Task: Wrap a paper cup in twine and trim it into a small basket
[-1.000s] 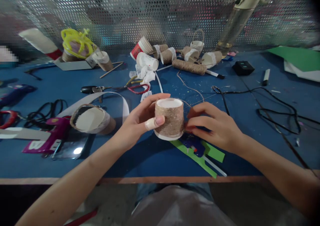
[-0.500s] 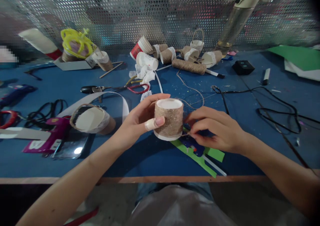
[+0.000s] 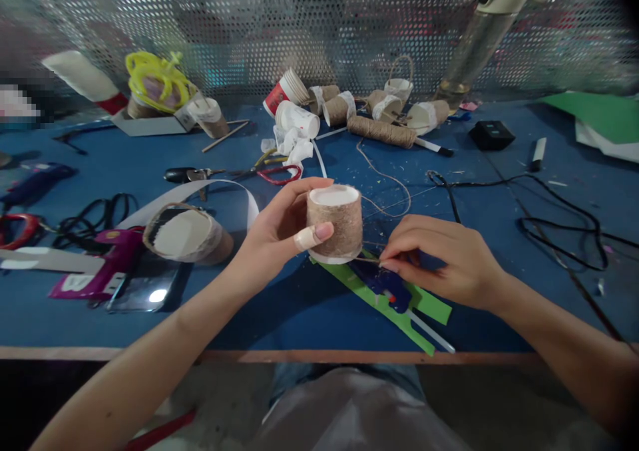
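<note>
My left hand (image 3: 284, 228) is wrapped round a paper cup (image 3: 335, 228) whose side is covered in brown twine; its white round end faces up. A bandage or tape circles the left thumb. To the right, my right hand (image 3: 439, 255) pinches a strand of twine (image 3: 369, 260) that runs to the cup's lower edge. Beneath that hand lies a blue glue gun (image 3: 394, 295) on green strips (image 3: 412, 334), with a white glue stick at its rear. The twine spool (image 3: 382, 132) lies farther back, and a loose strand trails from it toward the cup.
Left of me are a twine-handled cup (image 3: 184, 235), a purple glue gun (image 3: 102, 265) and a phone (image 3: 144, 288). Red-handled scissors (image 3: 279, 173), white cups (image 3: 297, 120) and several twine-wrapped cups (image 3: 339, 108) lie behind. A black cable (image 3: 564, 221) loops at right.
My right hand has moved slightly right, away from the cup, drawing out the twine between them. The cup in my left hand has shifted slightly up and left.
</note>
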Motion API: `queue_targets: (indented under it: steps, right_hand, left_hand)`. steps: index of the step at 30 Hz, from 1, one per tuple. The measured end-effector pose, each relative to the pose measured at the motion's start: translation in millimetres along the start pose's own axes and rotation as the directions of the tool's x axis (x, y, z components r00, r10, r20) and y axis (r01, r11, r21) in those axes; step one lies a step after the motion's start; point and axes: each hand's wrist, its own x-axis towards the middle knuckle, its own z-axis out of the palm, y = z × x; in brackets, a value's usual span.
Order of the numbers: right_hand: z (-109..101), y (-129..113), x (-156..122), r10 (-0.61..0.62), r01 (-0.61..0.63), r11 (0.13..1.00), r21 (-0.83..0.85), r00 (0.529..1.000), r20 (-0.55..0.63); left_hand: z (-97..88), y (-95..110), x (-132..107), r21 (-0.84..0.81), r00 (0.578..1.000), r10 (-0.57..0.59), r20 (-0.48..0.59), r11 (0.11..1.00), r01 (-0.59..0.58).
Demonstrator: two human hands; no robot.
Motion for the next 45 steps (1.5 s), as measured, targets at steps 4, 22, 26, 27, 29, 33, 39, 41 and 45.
queue_targets:
  steps: [4,22,26,27,29,33,39,41,45]
  right_hand:
    - [1.1,-2.8,0.1,0.082,-0.081,0.992,0.094,0.997,-0.002]
    - [2.3,-3.4,0.1,0.330,-0.336,0.917,0.216,0.942,0.066]
    - [3.1,-2.5,0.4,0.324,-0.329,0.919,0.218,0.944,0.059]
    - [3.3,-2.2,0.5,0.320,-0.325,0.920,0.218,0.946,0.057]
    - [3.9,-1.9,0.5,0.316,-0.319,0.923,0.214,0.948,0.051]
    - [5.1,-1.9,0.8,0.305,-0.306,0.931,0.196,0.952,0.037]
    - [6.5,-1.1,1.1,0.276,-0.274,0.946,0.172,0.961,0.016]
    - [7.0,-1.0,0.8,0.270,-0.268,0.949,0.163,0.963,0.010]
    - [8.3,-1.3,1.1,0.244,-0.240,0.962,0.131,0.970,-0.015]
  left_hand:
    - [0.6,0.3,-0.8,0.077,0.999,0.026,-0.022,0.997,-0.024]
    - [2.5,7.5,-2.9,0.129,1.000,-0.002,0.019,0.992,0.000]
    - [1.6,6.9,-3.1,0.104,0.999,-0.021,0.035,0.994,0.017]
    - [1.2,6.3,-3.2,0.099,0.999,-0.028,0.038,0.995,0.025]
    - [0.7,4.8,-3.5,0.085,0.998,-0.042,0.044,0.996,0.038]
    - [0.7,2.1,-4.0,0.046,0.998,-0.055,0.043,0.998,0.053]
    - [1.4,0.9,-4.8,0.024,0.997,-0.064,0.049,0.998,0.063]
    - [1.5,0.2,-4.9,0.016,0.996,-0.067,0.052,0.998,0.067]
    - [0.9,-2.0,-4.9,-0.016,0.996,-0.069,0.058,0.997,0.070]
